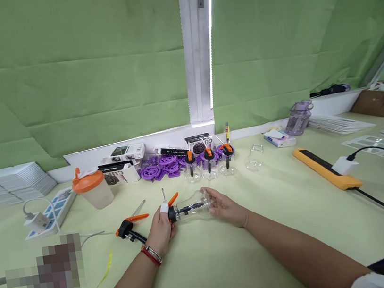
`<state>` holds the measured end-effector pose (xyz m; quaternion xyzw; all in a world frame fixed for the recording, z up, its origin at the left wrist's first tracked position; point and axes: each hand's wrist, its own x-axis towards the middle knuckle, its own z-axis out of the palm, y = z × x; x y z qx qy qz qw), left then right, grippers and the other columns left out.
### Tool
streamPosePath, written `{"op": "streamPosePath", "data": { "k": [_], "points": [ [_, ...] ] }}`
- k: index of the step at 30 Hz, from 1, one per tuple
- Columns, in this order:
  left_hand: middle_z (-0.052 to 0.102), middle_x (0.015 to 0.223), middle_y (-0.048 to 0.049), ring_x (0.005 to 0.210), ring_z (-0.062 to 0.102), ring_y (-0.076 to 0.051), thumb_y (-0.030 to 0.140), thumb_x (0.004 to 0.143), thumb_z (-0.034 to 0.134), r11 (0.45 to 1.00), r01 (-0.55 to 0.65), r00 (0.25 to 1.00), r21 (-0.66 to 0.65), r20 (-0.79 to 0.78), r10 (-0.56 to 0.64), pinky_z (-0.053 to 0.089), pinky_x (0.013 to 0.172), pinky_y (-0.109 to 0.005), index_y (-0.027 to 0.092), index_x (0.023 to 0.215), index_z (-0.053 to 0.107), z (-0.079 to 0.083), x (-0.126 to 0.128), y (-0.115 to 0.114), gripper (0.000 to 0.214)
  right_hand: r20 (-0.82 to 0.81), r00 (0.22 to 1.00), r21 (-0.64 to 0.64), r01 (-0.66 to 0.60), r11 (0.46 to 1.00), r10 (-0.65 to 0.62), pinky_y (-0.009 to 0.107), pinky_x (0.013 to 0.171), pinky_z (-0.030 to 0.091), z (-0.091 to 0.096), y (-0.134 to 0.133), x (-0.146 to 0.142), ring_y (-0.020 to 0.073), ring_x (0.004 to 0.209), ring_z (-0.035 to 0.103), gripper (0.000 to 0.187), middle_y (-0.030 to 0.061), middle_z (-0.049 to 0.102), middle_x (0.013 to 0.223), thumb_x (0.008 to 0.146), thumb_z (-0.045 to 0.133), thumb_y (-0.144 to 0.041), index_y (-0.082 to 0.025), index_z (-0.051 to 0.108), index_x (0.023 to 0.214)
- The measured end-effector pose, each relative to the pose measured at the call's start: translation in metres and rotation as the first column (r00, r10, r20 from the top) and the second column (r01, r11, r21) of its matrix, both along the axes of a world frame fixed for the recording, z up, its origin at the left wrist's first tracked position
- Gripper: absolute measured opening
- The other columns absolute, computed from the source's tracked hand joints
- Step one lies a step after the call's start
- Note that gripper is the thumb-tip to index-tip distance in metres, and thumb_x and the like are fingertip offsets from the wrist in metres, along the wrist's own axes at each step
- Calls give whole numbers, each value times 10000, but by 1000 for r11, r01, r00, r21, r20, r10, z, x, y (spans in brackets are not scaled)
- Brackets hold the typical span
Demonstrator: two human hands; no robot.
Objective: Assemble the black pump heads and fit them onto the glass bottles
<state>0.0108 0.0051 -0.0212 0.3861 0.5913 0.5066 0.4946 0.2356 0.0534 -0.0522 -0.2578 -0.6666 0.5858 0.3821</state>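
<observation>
A clear bottle [195,204] lies sideways between my hands above the table, its narrow end pointing left. My left hand [159,229], with a white wrap on one finger, is closed around the black dispenser top [172,214] at the bottle's neck; an orange lever [173,199] sticks up from it. A dark tube runs inside the bottle. Around the wide bottom end, my right hand [227,206] grips with fingers and thumb. To the left of my left hand rests another black dispenser top [126,228] with an orange lever and a metal spout, partly hidden by the hand.
Three clear bottles with orange-and-black tops [209,163] stand at the back, near purple plastic parts [168,165]. Another clear bottle [254,159] has no top. An orange-lidded cup [95,191] and white power strip [53,212] stand left; an orange power strip [324,168] lies right.
</observation>
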Motion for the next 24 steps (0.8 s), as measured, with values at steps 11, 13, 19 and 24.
{"op": "streamPosePath", "data": {
  "k": [11, 13, 19, 24],
  "points": [
    [368, 498, 86, 345, 306, -61, 628, 791, 416, 1000, 17, 1000, 26, -24, -16, 188, 345, -204, 153, 884, 568, -3, -1, 1, 508, 33, 999, -28, 23, 999, -22, 373, 861, 426, 1, 0, -1, 183, 958, 527, 727, 69, 515, 1081, 794, 611, -542, -258, 313, 1394],
    [367, 499, 88, 342, 298, -61, 614, 800, 411, 1000, 12, 1000, 15, -25, -11, 187, 344, -204, 160, 876, 555, -1, -1, 1, 483, 30, 1000, -14, -1, 1000, 2, 375, 890, 416, 1, -1, 0, 196, 1036, 502, 818, 92, 467, 1212, 753, 667, -525, -264, 274, 1422],
    [353, 511, 93, 342, 292, -61, 551, 843, 381, 1000, 9, 999, -7, -40, -9, 189, 348, -202, 180, 859, 505, 6, 3, -2, 392, 57, 997, -69, 55, 996, -51, 318, 738, 464, 4, -2, -1, 129, 792, 551, 790, 64, 494, 1104, 794, 628, -510, -285, 221, 1433],
    [332, 510, 94, 347, 295, -63, 542, 854, 374, 1000, 18, 998, 16, -67, -17, 201, 355, -205, 200, 781, 457, 8, 2, -3, 360, 91, 995, -51, 33, 998, -29, 283, 658, 450, 3, -1, 0, 108, 714, 531, 740, 52, 509, 1066, 808, 556, -592, -279, 286, 1422]
  ]
}}
